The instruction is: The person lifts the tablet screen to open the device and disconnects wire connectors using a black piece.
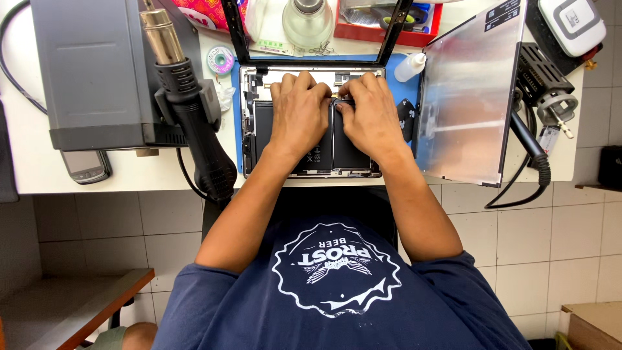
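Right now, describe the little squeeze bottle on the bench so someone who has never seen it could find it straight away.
Start at the opened tablet under both hands on the blue mat. Go to its upper right corner, beside the silver panel propped open there. The squeeze bottle lies tilted between them: small, translucent white with a white cap, unlike the large clear round flask farther back.

Left hand (299, 110), right hand (369, 110) side by side, fingertips pressing inside opened tablet (256, 129); detached screen panel (470, 97) lying right.
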